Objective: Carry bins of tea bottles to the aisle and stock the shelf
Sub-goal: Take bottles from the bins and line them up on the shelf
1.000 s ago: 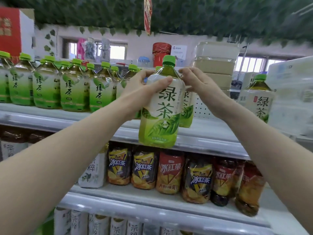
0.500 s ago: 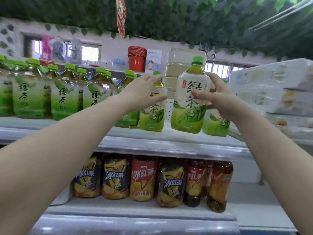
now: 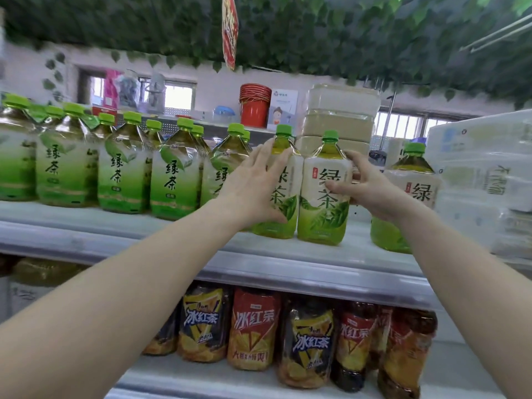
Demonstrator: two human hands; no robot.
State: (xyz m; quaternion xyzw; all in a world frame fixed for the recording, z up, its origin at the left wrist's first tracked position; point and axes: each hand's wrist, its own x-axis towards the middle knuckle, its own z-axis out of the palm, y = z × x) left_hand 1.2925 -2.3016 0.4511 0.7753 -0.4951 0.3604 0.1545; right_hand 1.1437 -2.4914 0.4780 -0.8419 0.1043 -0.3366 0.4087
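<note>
Right hand [image 3: 371, 185] grips tea bottle [image 3: 322, 217] at shelf's [image 3: 288, 254] front edge — flat left hand [image 3: 253, 185] steadies the neighbour [image 3: 285, 210], likely aligning them.

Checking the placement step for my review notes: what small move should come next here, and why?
Probably let go with the right hand and draw it back. The green tea bottle it grips already stands upright on the upper shelf, against the neighbouring bottle that the left hand steadies with straight fingers.
</note>
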